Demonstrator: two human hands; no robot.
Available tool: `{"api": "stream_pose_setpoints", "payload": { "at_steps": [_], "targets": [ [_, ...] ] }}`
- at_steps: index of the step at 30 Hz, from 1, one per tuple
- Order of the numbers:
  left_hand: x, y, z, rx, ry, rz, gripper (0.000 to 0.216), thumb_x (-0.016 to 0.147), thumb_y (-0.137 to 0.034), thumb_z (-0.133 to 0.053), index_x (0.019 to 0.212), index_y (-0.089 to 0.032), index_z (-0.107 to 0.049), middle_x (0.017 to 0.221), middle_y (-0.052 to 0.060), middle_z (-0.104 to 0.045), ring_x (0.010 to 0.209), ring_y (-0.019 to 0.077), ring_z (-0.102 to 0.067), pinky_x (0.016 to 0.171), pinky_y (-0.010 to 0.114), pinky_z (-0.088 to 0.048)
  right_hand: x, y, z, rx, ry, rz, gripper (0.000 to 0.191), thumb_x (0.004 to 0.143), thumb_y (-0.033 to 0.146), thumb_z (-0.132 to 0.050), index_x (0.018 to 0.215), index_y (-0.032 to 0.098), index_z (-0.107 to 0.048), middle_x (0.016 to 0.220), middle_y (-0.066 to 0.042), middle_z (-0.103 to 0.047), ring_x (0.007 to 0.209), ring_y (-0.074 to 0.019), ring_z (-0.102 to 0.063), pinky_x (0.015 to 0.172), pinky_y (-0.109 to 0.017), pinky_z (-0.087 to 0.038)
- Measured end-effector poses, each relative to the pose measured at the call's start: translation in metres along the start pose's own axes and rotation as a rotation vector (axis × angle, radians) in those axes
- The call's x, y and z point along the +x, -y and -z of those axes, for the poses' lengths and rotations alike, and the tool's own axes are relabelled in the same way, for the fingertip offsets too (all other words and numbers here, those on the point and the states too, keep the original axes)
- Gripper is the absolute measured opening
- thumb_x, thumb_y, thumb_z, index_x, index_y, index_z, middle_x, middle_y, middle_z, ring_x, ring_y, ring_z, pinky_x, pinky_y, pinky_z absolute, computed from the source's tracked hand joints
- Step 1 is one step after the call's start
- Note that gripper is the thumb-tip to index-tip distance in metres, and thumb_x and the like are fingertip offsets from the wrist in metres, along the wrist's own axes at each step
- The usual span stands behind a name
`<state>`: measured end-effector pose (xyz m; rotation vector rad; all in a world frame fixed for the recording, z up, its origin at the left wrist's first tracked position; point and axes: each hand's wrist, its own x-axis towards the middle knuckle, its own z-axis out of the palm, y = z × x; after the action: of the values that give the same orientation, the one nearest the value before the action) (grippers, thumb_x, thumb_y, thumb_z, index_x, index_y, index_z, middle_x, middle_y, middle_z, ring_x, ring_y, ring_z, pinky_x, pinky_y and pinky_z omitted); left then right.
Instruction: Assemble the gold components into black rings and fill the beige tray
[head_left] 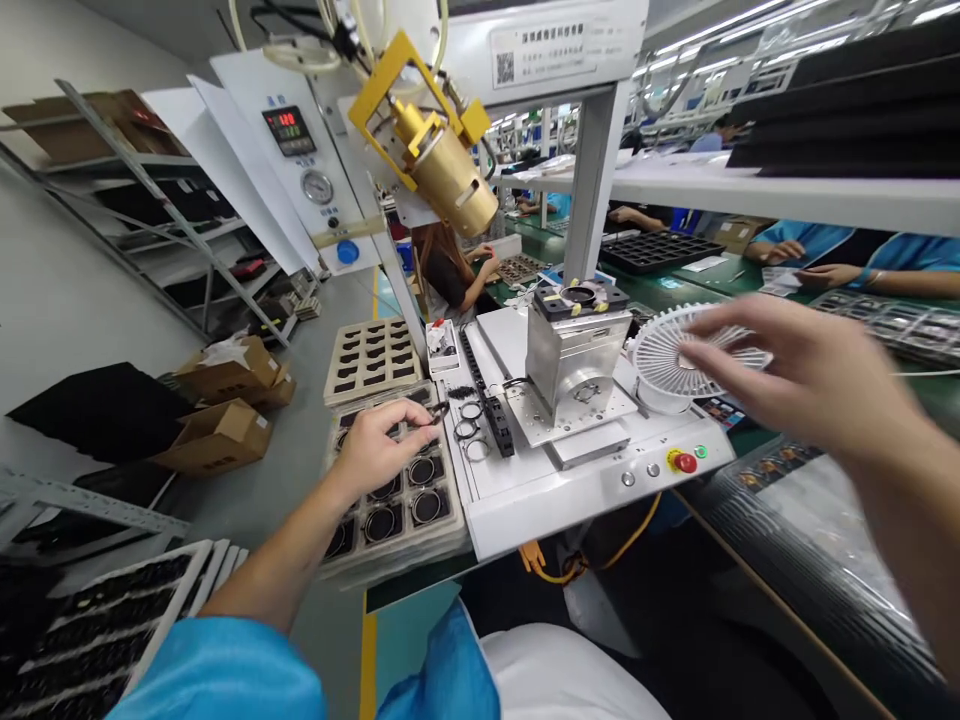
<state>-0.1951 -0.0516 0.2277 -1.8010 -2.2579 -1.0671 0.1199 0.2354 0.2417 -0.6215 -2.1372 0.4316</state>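
While the left hand (379, 450) pinches a small dark piece (440, 411) between thumb and forefinger, its grip nearly closed, the right hand (802, 370) hangs blurred by the fan (667, 355), thumb and fingers well apart with nothing visible between them. The piece is held where the right rim of the tray (456, 515) adjoins the left edge of the white base (517, 510). Its visible long axis slants from the fingertips up and toward the base; the fingers hide its near end. Three loose rings (466, 437) lie just inside the base's left edge, near the piece; a black strip (496, 420) runs front to back beyond them. Bare surface extends from the rings to the base's front left corner; between strip and fixture (566, 360) the room is narrow.
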Motion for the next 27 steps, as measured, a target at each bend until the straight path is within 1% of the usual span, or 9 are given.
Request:
{"api": "stream_pose_setpoints", "payload": {
  "at_steps": [4, 6, 9, 12, 15, 19, 23, 25, 27],
  "targets": [
    [0.002, -0.010, 0.004, -0.024, -0.048, -0.118, 0.024, 0.085, -0.034, -0.075, 0.068, -0.021, -0.066, 0.077, 0.003, -0.075, 0.074, 0.0182, -0.072, 0.073, 0.029, -0.058, 0.078, 0.018, -0.039, 0.005, 0.145, 0.227, 0.020, 0.087, 0.015, -0.071, 0.107, 0.014, -0.076, 0.123, -0.013, -0.071, 0.115, -0.0264, -0.065, 0.100, -0.038, -0.051],
    [0.004, -0.009, 0.010, -0.005, -0.077, -0.146, 0.022, 0.086, -0.030, -0.074, 0.068, -0.020, -0.065, 0.076, 0.003, -0.075, 0.072, 0.0172, -0.071, 0.072, 0.028, -0.058, 0.109, 0.018, -0.053, -0.013, 0.312, 0.200, 0.029, 0.081, 0.010, -0.071, 0.109, 0.017, -0.077, 0.115, -0.009, -0.075, 0.110, -0.0274, -0.068, 0.099, -0.040, -0.053],
    [0.018, -0.008, 0.016, -0.029, -0.122, -0.225, 0.020, 0.087, -0.025, -0.071, 0.070, -0.020, -0.063, 0.078, 0.003, -0.074, 0.072, 0.0171, -0.071, 0.072, 0.029, -0.058, 0.135, 0.013, -0.058, 0.018, 0.518, 0.169, 0.029, 0.078, 0.011, -0.073, 0.104, 0.022, -0.079, 0.098, -0.002, -0.077, 0.090, -0.0230, -0.071, 0.087, -0.036, -0.056],
    [0.052, -0.017, 0.010, -0.091, -0.148, -0.327, 0.013, 0.090, -0.026, -0.069, 0.078, -0.019, -0.067, 0.085, 0.006, -0.076, 0.081, 0.0191, -0.072, 0.079, 0.032, -0.059, 0.138, 0.011, -0.053, 0.103, 0.491, 0.191, 0.025, 0.075, 0.014, -0.077, 0.099, 0.020, -0.078, 0.095, -0.002, -0.077, 0.089, -0.0217, -0.071, 0.090, -0.036, -0.056],
    [0.101, -0.032, -0.008, -0.131, -0.134, -0.480, 0.011, 0.093, -0.029, -0.068, 0.093, -0.018, -0.072, 0.094, 0.008, -0.077, 0.089, 0.0198, -0.073, 0.086, 0.034, -0.058, 0.123, 0.009, -0.049, 0.227, 0.271, 0.160, 0.022, 0.080, 0.023, -0.076, 0.102, 0.017, -0.076, 0.102, -0.006, -0.076, 0.097, -0.0229, -0.070, 0.096, -0.040, -0.055],
    [0.173, -0.050, -0.038, -0.106, 0.038, -0.691, 0.018, 0.098, -0.030, -0.062, 0.101, -0.019, -0.076, 0.106, 0.011, -0.075, 0.102, 0.0218, -0.071, 0.094, 0.037, -0.057, 0.082, 0.003, -0.041, 0.427, -0.009, 0.092, 0.031, 0.083, 0.036, -0.077, 0.107, 0.016, -0.072, 0.110, -0.011, -0.075, 0.100, -0.0257, -0.071, 0.093, -0.045, -0.058],
    [0.224, -0.061, -0.056, -0.006, 0.330, -0.733, 0.023, 0.098, -0.023, -0.057, 0.103, -0.016, -0.079, 0.124, 0.016, -0.071, 0.111, 0.0240, -0.069, 0.100, 0.041, -0.055, 0.023, -0.003, -0.022, 0.565, -0.048, 0.025, 0.033, 0.084, 0.039, -0.081, 0.109, 0.020, -0.072, 0.117, -0.012, -0.074, 0.107, -0.0286, -0.070, 0.093, -0.044, -0.059],
    [0.238, -0.065, -0.059, 0.030, 0.456, -0.689, 0.024, 0.098, -0.022, -0.057, 0.103, -0.016, -0.079, 0.126, 0.015, -0.072, 0.115, 0.0240, -0.068, 0.103, 0.041, -0.053, -0.011, -0.007, -0.013, 0.589, -0.053, -0.016, 0.031, 0.085, 0.039, -0.081, 0.109, 0.022, -0.072, 0.119, -0.012, -0.074, 0.113, -0.0294, -0.069, 0.095, -0.042, -0.058],
    [0.243, -0.068, -0.059, 0.037, 0.510, -0.635, 0.023, 0.098, -0.023, -0.057, 0.103, -0.017, -0.079, 0.124, 0.012, -0.075, 0.118, 0.0237, -0.068, 0.106, 0.040, -0.052, -0.045, -0.013, -0.007, 0.584, -0.061, -0.087, 0.030, 0.086, 0.040, -0.081, 0.110, 0.023, -0.073, 0.118, -0.011, -0.074, 0.111, -0.0288, -0.069, 0.092, -0.040, -0.059]
  ]
}}
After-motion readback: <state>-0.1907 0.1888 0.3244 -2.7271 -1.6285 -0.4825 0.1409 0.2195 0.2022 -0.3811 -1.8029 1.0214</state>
